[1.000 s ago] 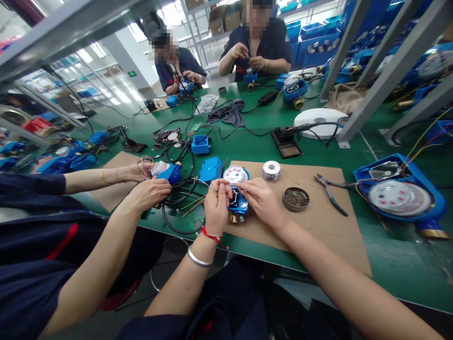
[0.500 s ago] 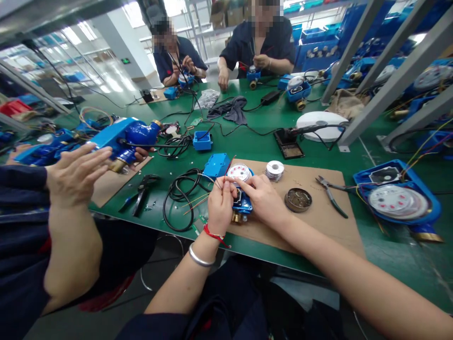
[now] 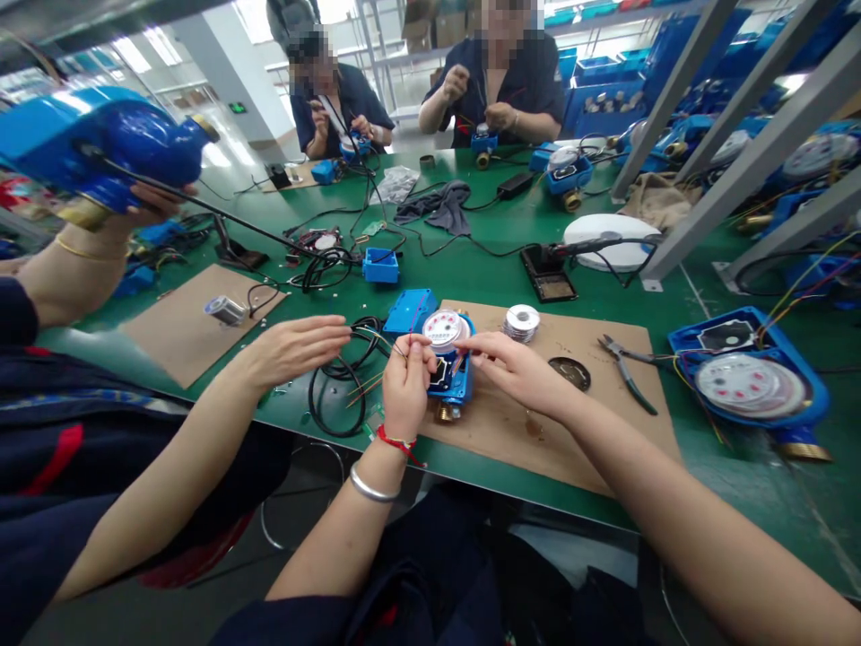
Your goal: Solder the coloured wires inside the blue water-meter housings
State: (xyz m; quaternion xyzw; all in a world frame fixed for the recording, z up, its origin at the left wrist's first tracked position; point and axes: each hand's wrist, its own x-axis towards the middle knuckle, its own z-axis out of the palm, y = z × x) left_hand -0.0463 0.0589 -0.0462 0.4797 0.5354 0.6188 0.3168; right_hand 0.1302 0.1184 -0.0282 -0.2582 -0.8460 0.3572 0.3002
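Left hand [image 3: 407, 388] pinches thin coloured wires [image 3: 385, 338] beside blue plastic, white-dialled meter [image 3: 460, 380]; right hand [image 3: 517, 370] at its right, finger grip unclear.

Worktop [image 3: 484, 260], near edge: cardboard sheet [image 3: 491, 437] | at its left edge: water meter [image 3: 444, 330] | by its far edge: solder spool [image 3: 522, 323] | by its right edge: cutting pliers [image 3: 630, 372] | left of it: cable coil [image 3: 342, 361] | behind it: soldering-iron stand [image 3: 548, 274] | right of it: second water meter [image 3: 750, 381]

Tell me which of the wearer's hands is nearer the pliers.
Right. The right hand is left of the pliers, beside the blue meter; the left hand is farther left, at the meter's left.
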